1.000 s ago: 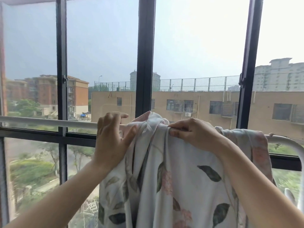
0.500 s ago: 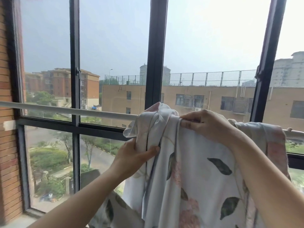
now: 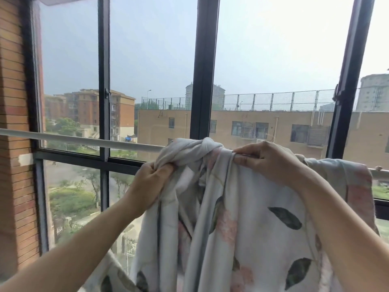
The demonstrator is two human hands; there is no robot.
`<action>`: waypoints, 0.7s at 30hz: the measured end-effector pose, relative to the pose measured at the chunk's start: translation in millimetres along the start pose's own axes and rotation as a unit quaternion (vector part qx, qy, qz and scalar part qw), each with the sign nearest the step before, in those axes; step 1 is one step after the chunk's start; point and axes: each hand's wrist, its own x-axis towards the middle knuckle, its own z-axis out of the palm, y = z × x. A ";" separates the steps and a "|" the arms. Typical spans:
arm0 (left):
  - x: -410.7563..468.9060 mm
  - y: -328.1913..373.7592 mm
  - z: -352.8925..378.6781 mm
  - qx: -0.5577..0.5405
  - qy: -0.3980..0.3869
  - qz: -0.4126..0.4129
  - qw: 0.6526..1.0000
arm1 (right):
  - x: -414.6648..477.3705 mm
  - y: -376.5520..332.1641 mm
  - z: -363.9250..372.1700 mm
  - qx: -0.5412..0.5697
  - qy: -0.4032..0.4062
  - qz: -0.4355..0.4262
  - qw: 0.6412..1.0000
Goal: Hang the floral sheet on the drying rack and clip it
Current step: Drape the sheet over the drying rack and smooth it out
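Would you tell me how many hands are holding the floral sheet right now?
2. The left hand grips a bunched fold of the floral sheet below the rail; the right hand pinches its top edge on the rail, further right.

A floral sheet (image 3: 248,224) hangs bunched over a white rack rail (image 3: 84,140) before a dark-framed window (image 3: 204,81), the left hand (image 3: 150,182) gripping a fold, the right hand (image 3: 267,160) pinching the top edge.

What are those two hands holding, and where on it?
Both hold the floral sheet. The left hand grips a bunched fold just below the rail; the right hand pinches the fabric where it drapes over the rail.
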 end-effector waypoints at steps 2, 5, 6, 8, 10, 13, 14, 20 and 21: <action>6.4 18.5 -12.8 0.020 -0.024 0.015 0.999 | -0.8 0.2 -0.3 0.002 0.002 -0.002 1.000; 15.9 48.5 -25.8 0.044 -0.089 0.033 0.995 | 0.4 -0.3 1.0 0.002 0.007 -0.006 1.000; 25.0 56.6 -29.2 0.062 -0.076 0.046 0.994 | 0.8 -0.8 1.4 0.002 0.007 -0.009 1.000; 47.0 74.5 -30.7 0.088 -0.015 0.088 0.992 | 0.9 -1.7 1.9 -0.006 0.006 -0.013 1.000; 72.4 89.6 -25.8 0.128 0.051 0.145 0.980 | -0.3 -2.0 0.3 -0.021 0.010 -0.016 1.000; 101.6 90.7 -9.4 0.252 0.096 0.156 0.950 | -4.3 -0.7 -2.7 -0.030 0.020 -0.016 0.999; 108.9 83.1 -5.0 0.288 0.068 0.110 0.949 | -6.2 -0.3 -3.6 -0.033 0.024 -0.018 0.999; 123.0 60.6 13.0 0.521 -0.072 -0.123 0.842 | -11.8 1.5 -6.3 -0.042 0.046 -0.008 0.998; 123.8 60.1 12.4 0.504 -0.075 -0.130 0.851 | -11.8 1.4 -6.3 -0.043 0.047 -0.001 0.998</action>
